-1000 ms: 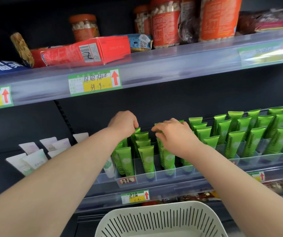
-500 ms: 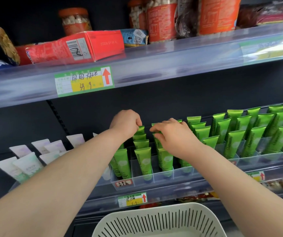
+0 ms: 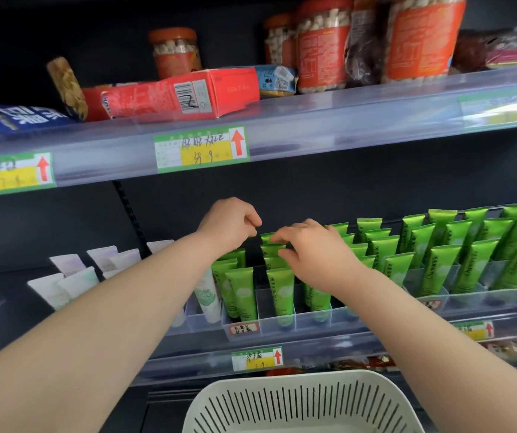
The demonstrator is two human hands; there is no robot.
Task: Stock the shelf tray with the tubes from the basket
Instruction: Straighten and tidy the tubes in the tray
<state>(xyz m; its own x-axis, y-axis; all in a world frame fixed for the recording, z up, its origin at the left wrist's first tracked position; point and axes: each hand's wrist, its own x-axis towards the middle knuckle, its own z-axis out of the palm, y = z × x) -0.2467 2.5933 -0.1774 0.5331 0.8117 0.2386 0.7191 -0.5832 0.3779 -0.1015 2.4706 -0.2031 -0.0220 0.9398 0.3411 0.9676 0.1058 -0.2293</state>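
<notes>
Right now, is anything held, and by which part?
Right hand pinches a green plastic tube by its crimped top; left hand, curled, holds nothing visible.

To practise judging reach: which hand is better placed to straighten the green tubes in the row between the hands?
Right, probably. The right hand touches the tubes at their tops; the left hand hangs curled just left of the row, touching none that I can see.

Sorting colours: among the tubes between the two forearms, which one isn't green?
The white tube with a green label, leftmost, against the left forearm; all the others there are bright green tubes.
</notes>
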